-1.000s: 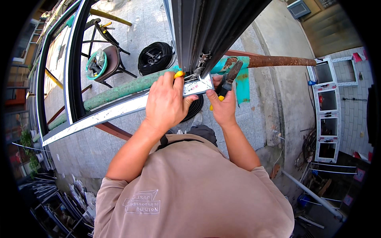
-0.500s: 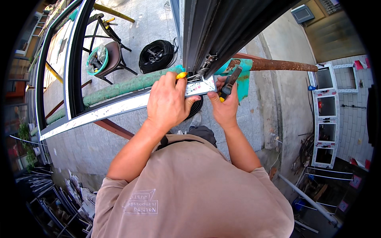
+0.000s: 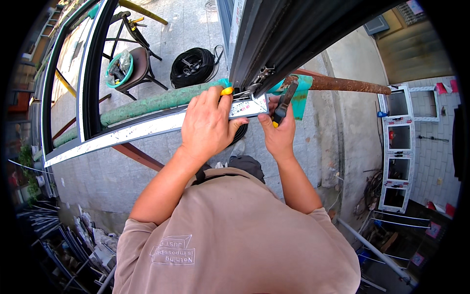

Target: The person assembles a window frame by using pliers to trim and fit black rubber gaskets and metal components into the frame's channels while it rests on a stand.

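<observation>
My left hand [image 3: 208, 120] presses over the white-filmed edge of a dark metal window frame [image 3: 147, 128], near its corner. A yellow-handled tool [image 3: 226, 91], probably a screwdriver, sticks out from its fingers. The thin metal shaft reaches right toward metal fittings [image 3: 264, 73] on the dark upright profile [image 3: 289, 39]. Just beyond the frame's right end, my right hand [image 3: 280, 134] is closed around a dark tool with a yellow end [image 3: 284, 105], tilted up and to the right. Its exact kind is unclear. The right fingertips are close to the frame end, partly hidden.
A green-wrapped pipe [image 3: 152, 104] and a rusty pipe [image 3: 347, 82] run beneath the frame. A chair [image 3: 140, 66] holding a teal basin [image 3: 120, 70] stands far left, near a black coil [image 3: 193, 67]. White-edged frames [image 3: 397, 147] lie at right; metal scraps [image 3: 81, 245] lie lower left.
The view has shifted slightly. Both hands stay at the frame corner with their tools, in nearly the same pose, and the upright profile leans a little more to the right.
</observation>
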The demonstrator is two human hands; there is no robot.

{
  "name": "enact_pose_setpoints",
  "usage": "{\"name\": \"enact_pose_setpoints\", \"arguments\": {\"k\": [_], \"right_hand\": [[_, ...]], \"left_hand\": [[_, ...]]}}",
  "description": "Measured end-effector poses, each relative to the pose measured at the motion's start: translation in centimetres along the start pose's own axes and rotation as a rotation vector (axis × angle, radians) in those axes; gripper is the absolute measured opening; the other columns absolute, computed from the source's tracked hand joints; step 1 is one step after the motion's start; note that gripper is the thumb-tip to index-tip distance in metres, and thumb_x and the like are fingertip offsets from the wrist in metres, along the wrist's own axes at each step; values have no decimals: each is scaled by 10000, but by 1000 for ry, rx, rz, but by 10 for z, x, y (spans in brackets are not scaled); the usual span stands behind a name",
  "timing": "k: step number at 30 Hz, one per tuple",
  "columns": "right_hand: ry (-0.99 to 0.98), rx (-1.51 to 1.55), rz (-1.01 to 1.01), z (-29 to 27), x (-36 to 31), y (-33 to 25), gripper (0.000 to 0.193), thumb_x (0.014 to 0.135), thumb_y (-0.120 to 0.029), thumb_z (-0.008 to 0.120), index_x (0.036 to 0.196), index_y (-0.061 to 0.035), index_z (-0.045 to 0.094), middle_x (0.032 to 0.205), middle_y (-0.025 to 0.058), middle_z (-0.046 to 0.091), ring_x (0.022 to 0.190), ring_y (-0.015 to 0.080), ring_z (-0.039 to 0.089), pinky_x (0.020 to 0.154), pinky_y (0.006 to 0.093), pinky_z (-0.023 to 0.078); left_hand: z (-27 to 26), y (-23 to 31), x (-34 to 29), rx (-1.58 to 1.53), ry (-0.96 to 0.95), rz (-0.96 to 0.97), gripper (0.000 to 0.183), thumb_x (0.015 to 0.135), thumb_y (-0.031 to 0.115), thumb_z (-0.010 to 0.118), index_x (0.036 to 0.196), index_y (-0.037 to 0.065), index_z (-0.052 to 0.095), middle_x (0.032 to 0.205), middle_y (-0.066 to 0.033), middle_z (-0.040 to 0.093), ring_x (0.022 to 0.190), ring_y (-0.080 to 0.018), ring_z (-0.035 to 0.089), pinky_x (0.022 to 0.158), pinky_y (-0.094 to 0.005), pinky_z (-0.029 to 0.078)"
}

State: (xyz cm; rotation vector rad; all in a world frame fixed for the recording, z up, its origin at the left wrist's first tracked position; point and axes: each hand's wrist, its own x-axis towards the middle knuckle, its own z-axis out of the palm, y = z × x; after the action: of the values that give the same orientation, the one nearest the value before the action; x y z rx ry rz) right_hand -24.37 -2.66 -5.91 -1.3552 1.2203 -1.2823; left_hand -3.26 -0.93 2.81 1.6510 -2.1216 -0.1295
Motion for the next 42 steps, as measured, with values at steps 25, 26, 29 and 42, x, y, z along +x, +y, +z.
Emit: {"name": "enact_pose_setpoints", "arguments": {"k": [25,26,29,42], "right_hand": [[34,-73,40,-35,-9,10,470,976,-214,865,1328,-30,614,1056,36,660,918,119,641,841,295,547],[27,-97,44,-42,-12,14,460,978,-201,859,1327,-29,613,1054,38,660,916,121,641,841,296,547],[-18,-174,64,-61,-19,24,430,980,-176,846,1309,-22,617,1031,38,662,903,124,643,830,300,545],[-98,-754,478,-192,-167,214,501,906,-425,878,1030,28,704,874,190,740,793,333,717,757,460,558]], "left_hand": [[5,-2,-2,4,-14,1,692,857,507,821,1270,-29,678,1190,-161,605,1046,-340,623,894,-455,510],[4,0,-3,3,-23,-9,690,856,509,821,1266,-28,681,1188,-158,606,1046,-337,624,895,-452,510],[5,-1,-5,-11,18,-6,683,842,534,820,1227,-18,701,1168,-146,607,1031,-328,626,899,-443,511],[12,1,-3,18,44,27,649,882,531,816,1237,2,690,1184,-137,618,1054,-321,629,910,-448,514]]}}
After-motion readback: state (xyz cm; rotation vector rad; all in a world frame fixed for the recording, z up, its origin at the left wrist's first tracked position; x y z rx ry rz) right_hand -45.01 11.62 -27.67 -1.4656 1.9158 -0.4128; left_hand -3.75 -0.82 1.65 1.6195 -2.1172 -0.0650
